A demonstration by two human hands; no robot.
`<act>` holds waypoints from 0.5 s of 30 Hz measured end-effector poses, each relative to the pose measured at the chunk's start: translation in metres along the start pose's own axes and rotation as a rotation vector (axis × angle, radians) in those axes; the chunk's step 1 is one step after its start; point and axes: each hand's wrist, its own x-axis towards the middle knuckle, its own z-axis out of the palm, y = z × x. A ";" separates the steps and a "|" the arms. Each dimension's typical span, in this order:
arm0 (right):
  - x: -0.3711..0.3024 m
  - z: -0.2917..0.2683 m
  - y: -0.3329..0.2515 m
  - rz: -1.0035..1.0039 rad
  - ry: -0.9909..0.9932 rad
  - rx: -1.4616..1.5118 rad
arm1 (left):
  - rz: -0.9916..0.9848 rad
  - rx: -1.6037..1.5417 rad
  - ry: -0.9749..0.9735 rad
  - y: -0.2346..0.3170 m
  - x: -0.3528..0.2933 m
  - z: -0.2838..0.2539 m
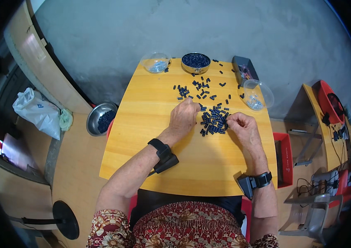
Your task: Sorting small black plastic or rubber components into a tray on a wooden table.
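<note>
A dense pile of small black cylindrical pieces [214,120] lies on the yellow wooden table [142,124] between my hands. My left hand [183,115] is at the pile's upper left edge, fingers bent and pressed together; what they grip, if anything, is hidden. At the pile's right edge, my right hand [243,126] has thumb and forefinger closed in a pinch next to the black pieces. Whether a piece sits in that pinch is too small to make out. More loose black pieces [202,89] are scattered beyond the pile, toward the wall.
Along the far side stand a clear bowl of small shiny parts [157,66], a metal bowl full of black pieces [195,62] and a dark tray [245,68]. Another clear bowl [255,101] is at the right edge. A steel basin [97,120] and red crate [283,157] flank the table.
</note>
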 end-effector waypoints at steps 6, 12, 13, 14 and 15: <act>0.001 -0.002 0.005 0.023 -0.012 0.030 | 0.010 -0.008 -0.057 -0.007 0.003 -0.003; 0.001 -0.002 0.006 0.024 -0.013 0.021 | 0.052 0.003 -0.078 -0.004 0.005 -0.004; 0.000 -0.002 0.006 0.024 -0.011 0.021 | 0.053 0.003 -0.078 -0.003 0.005 -0.005; 0.000 -0.002 0.007 0.015 -0.020 0.021 | 0.051 0.010 -0.091 -0.002 0.006 -0.006; 0.000 -0.001 0.007 0.005 -0.031 0.020 | 0.047 0.018 -0.102 -0.001 0.006 -0.008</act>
